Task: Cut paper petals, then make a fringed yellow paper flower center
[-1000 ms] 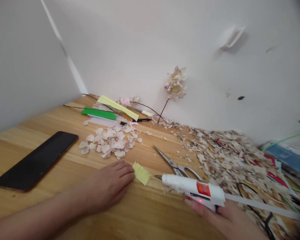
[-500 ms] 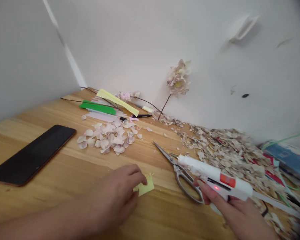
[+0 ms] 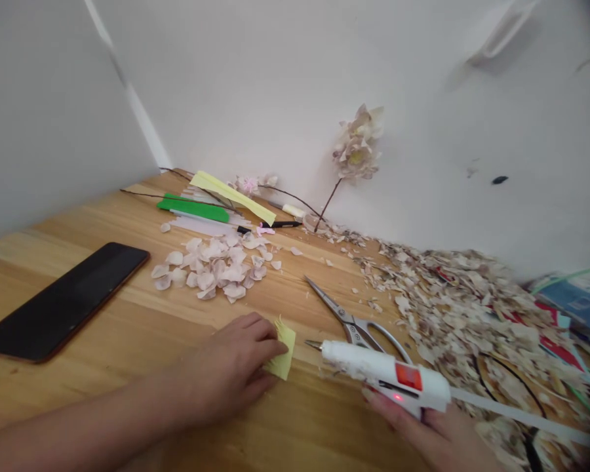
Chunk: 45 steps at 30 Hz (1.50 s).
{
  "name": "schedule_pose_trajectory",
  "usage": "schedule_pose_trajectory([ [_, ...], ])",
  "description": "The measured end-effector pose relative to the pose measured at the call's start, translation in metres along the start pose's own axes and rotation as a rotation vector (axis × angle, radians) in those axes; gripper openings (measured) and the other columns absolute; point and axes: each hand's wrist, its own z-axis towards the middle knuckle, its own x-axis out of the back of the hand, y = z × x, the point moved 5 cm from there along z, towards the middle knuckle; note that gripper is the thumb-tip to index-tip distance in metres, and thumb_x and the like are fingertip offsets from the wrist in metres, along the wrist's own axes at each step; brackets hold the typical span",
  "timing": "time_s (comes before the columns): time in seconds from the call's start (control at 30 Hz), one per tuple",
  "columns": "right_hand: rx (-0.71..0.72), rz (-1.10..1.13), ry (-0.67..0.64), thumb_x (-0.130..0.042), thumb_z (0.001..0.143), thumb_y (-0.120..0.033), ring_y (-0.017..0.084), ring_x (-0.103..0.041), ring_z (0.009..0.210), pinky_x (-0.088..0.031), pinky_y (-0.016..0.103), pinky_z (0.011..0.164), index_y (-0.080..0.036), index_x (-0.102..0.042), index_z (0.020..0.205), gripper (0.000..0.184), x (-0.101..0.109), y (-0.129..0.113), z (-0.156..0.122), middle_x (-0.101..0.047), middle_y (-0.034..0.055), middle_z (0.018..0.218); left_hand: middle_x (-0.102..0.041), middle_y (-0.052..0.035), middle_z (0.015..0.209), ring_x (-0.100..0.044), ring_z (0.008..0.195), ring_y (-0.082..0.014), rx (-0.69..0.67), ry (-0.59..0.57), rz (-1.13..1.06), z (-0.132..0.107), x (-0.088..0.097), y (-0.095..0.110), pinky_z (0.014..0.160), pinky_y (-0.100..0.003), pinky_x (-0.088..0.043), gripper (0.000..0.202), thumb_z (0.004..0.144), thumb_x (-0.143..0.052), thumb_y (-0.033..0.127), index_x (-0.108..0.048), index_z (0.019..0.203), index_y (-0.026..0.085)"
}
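Right hand [image 3: 430, 439] grips glue gun [image 3: 383, 373] near yellow paper [image 3: 286, 351]

- Here's the left forearm [image 3: 86, 410], running back from the grip to the frame edge, bare skin all the way.
- Left hand [image 3: 229, 370] now: bare too, slim fingers [image 3: 263, 331], knuckles just showing.
- Over to the right hand [image 3: 435, 439]: bare, cut off by the frame below the grip; its wrist looks bare, though that's hard to call from here.
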Motion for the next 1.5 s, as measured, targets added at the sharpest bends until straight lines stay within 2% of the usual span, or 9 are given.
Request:
schedule_pose_trajectory([
  [0.1, -0.053, 0.016, -0.094, -0.06, 0.073, -0.054, 0.03, -0.064, 0.096, -0.051, 0.035, 0.085, -0.03, -0.071, 0.095, 0.035, -0.016, 0.007, -0.001, -0.072, 0.0016, 0.1, -0.062, -0.0071, 0.105, -0.054, 0.099, -0.0227, 0.025, 0.057, -0.03, -0.004, 0.004, 0.0, 0.086, -0.037, -0.048, 0.03, 0.079, -0.058, 0.018, -0.059, 0.109, 0.02],
  [0.17, -0.055, -0.036, -0.178, -0.057, 0.075, -0.056, 0.031, -0.063, 0.099, -0.049, 0.037, 0.086, -0.031, -0.07, 0.096, 0.036, -0.023, 0.012, -0.002, -0.072, 0.0022, 0.102, -0.063, -0.0069, 0.106, -0.054, 0.101, -0.0221, -0.032, 0.065, -0.018, -0.006, 0.009, 0.003, 0.089, -0.036, -0.047, 0.027, 0.081, -0.055, 0.016, -0.06, 0.107, 0.021],
  [0.27, -0.022, -0.134, -0.276, -0.049, 0.082, -0.056, 0.03, -0.061, 0.102, -0.045, 0.038, 0.09, -0.03, -0.067, 0.101, 0.037, -0.028, 0.016, -0.002, -0.071, 0.0031, 0.104, -0.067, -0.0043, 0.102, -0.054, 0.106, -0.0209, -0.175, 0.003, 0.039, -0.008, 0.015, 0.009, 0.096, -0.037, -0.043, 0.025, 0.084, -0.05, 0.013, -0.062, 0.104, 0.022],
  [0.33, 0.006, -0.171, -0.287, -0.046, 0.084, -0.054, 0.028, -0.061, 0.101, -0.044, 0.037, 0.091, -0.028, -0.066, 0.103, 0.037, -0.028, 0.016, -0.001, -0.07, 0.0037, 0.105, -0.069, -0.003, 0.102, -0.054, 0.111, -0.0211, -0.232, -0.039, 0.086, -0.008, 0.017, 0.011, 0.104, -0.039, -0.037, 0.025, 0.086, -0.049, 0.014, -0.063, 0.105, 0.022],
  [0.47, 0.022, -0.211, -0.263, -0.049, 0.083, -0.054, 0.028, -0.061, 0.099, -0.047, 0.033, 0.084, -0.027, -0.066, 0.1, 0.036, -0.029, 0.016, -0.001, -0.07, 0.0044, 0.103, -0.071, -0.0021, 0.103, -0.055, 0.114, -0.0204, -0.263, -0.065, 0.123, -0.007, 0.017, 0.013, 0.112, -0.043, -0.025, 0.025, 0.087, -0.049, 0.015, -0.064, 0.104, 0.023],
  [0.73, 0.033, -0.27, -0.153, -0.053, 0.08, -0.054, 0.027, -0.064, 0.091, -0.05, 0.034, 0.081, -0.026, -0.067, 0.092, 0.034, -0.026, 0.016, -0.001, -0.071, 0.0059, 0.097, -0.072, -0.0011, 0.102, -0.055, 0.117, -0.0197, -0.243, -0.05, 0.041, -0.008, 0.013, 0.01, 0.115, -0.045, -0.019, 0.024, 0.085, -0.053, 0.015, -0.065, 0.102, 0.026],
  [0.93, 0.103, -0.305, -0.137, -0.054, 0.082, -0.048, 0.025, -0.066, 0.092, -0.05, 0.032, 0.083, -0.027, -0.069, 0.095, 0.029, -0.026, 0.011, 0.001, -0.071, 0.0039, 0.099, -0.072, 0.0007, 0.096, -0.055, 0.115, -0.0187, -0.235, 0.009, -0.026, -0.009, 0.014, 0.006, 0.114, -0.044, -0.021, 0.021, 0.084, -0.054, 0.015, -0.066, 0.096, 0.028],
  [1.2, 0.151, -0.389, -0.082, -0.054, 0.082, -0.05, 0.024, -0.067, 0.089, -0.055, 0.03, 0.072, -0.028, -0.067, 0.097, 0.03, -0.021, 0.011, 0.0, -0.072, 0.002, 0.096, -0.071, -0.0021, 0.098, -0.055, 0.116, -0.0205, -0.308, -0.02, 0.082, -0.009, 0.012, 0.007, 0.115, -0.045, -0.019, 0.018, 0.087, -0.051, 0.02, -0.064, 0.099, 0.023],
  [1.5, 0.087, -0.318, -0.063, -0.052, 0.082, -0.05, 0.025, -0.068, 0.082, -0.054, 0.031, 0.066, -0.027, -0.067, 0.094, 0.03, -0.021, 0.003, 0.004, -0.073, 0.0033, 0.091, -0.071, -0.0012, 0.1, -0.055, 0.115, -0.0194, -0.321, 0.002, 0.106, -0.01, 0.011, 0.006, 0.115, -0.044, -0.018, 0.02, 0.089, -0.047, 0.02, -0.064, 0.1, 0.024],
])
